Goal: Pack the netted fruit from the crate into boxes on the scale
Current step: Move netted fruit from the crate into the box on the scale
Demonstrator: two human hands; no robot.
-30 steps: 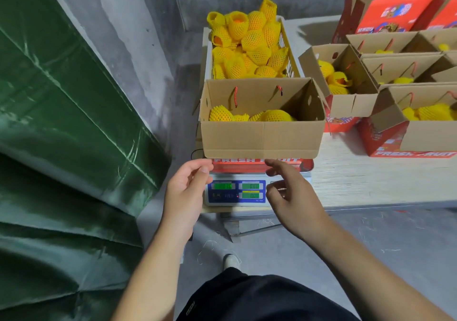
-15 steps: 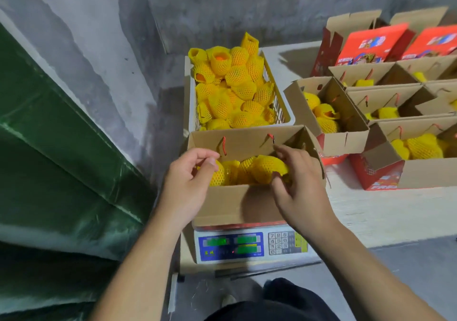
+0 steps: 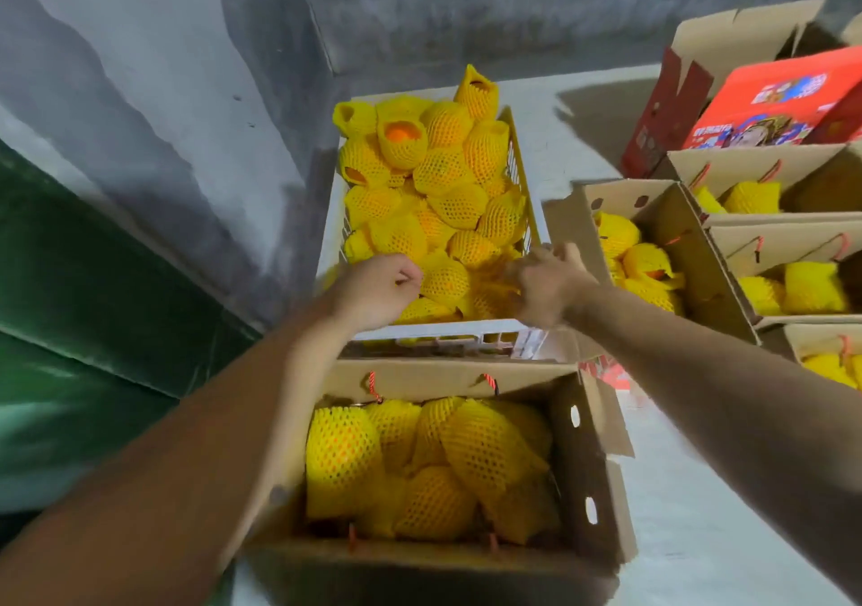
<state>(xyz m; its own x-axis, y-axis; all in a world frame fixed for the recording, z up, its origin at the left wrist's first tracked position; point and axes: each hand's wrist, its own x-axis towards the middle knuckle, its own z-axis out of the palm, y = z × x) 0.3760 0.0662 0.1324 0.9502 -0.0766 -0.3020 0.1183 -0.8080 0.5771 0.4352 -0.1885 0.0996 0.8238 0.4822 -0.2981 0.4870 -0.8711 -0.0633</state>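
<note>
Nearest the camera sits the open cardboard box [image 3: 587,479], already holding a layer of netted fruit [image 3: 485,447]; the scale it should rest on is hidden beneath it. Both forearms stretch over this box toward the crate [image 3: 443,337] just behind it.

The left hand [image 3: 375,286] hovers at the crate's near left edge, fingers curled in loosely; whether it pinches any netting cannot be told. One yellow netted fruit [image 3: 445,279] lies touching or just beside its fingertips, to its right. The right hand [image 3: 548,279] is blurred over the crate's near right corner, its fingers bent down among the fruit there, and its grip cannot be read either.

The coming pick turns on this: the nearest fruit lies between the two hands, slightly closer to the left one, and the box waits directly back along both arms, toward the body. My guess is that each hand is settling on a fruit.

Farther back the crate is heaped high. To the right, on the pale desk [image 3: 676,489], stand other filled boxes [image 3: 690,251].
</note>
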